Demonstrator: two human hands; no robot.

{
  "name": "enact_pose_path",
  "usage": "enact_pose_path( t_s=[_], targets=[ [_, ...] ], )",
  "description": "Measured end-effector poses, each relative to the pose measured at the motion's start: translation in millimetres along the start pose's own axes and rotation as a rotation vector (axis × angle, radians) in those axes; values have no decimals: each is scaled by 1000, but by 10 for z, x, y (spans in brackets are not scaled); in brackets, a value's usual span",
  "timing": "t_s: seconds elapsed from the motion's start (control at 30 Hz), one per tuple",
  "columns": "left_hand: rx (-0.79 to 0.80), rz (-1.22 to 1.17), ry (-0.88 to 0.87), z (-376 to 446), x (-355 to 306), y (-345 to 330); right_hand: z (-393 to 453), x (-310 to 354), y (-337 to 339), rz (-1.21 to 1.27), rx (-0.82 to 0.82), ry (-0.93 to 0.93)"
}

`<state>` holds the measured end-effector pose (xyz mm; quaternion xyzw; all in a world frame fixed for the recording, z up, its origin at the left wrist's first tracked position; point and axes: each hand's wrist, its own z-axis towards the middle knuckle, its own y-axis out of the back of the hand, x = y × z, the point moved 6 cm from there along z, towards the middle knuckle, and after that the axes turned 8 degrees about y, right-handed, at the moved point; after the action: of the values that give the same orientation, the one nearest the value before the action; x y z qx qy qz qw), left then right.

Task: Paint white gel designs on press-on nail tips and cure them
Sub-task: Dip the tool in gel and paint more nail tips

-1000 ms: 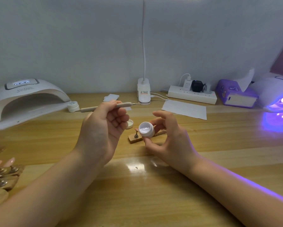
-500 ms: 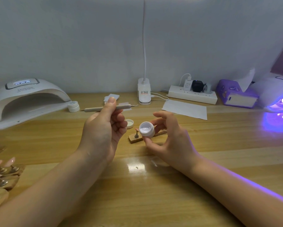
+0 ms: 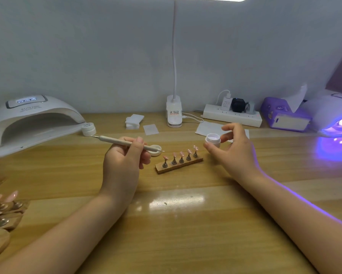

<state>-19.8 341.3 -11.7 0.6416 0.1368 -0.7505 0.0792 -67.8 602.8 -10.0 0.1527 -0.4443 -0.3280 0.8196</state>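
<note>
My left hand (image 3: 124, 161) pinches a beige dotting pen (image 3: 118, 143) held level, its metal tip pointing right just above the jar's loose lid (image 3: 155, 150). My right hand (image 3: 233, 149) holds a small open white gel jar (image 3: 213, 139) between thumb and fingers, above the desk. Between the hands lies a wooden strip (image 3: 179, 167) with several pink nail tips (image 3: 181, 154) on metal stands.
A white curing lamp (image 3: 30, 119) stands at the back left, with a closed gel jar (image 3: 88, 129) beside it. A lit purple curing lamp (image 3: 336, 121) glows at the right. Lamp base (image 3: 173, 115), power strip (image 3: 232, 116), tissue box (image 3: 284, 115), wipes (image 3: 133, 120) and more nail stands (image 3: 2, 206) sit around.
My right hand carried the gel jar right and away from the strip, uncovering the nail tips. My left hand lowered the pen, its tip now over the lid.
</note>
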Motion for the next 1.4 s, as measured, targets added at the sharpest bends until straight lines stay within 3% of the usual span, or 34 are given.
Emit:
enact_pose_path(
  t_s=[0.63, 0.7, 0.83, 1.13, 1.4],
  targets=[
    [-4, -8, -17, 28, 55, 20, -45, -188, -125, -151, 200, -166],
    [-7, -13, -18, 29, 53, 18, -40, -77, -87, -217, 146, -98],
    [1, -7, -19, 26, 59, 10, -82, 346, 6, -212, -22, 211],
    [0, -2, -24, 25, 61, 14, -266, 423, -361, -305, 283, 214],
    [23, 28, -53, -3, 52, -29, -243, 380, -454, -259, 349, 216]
  ],
)
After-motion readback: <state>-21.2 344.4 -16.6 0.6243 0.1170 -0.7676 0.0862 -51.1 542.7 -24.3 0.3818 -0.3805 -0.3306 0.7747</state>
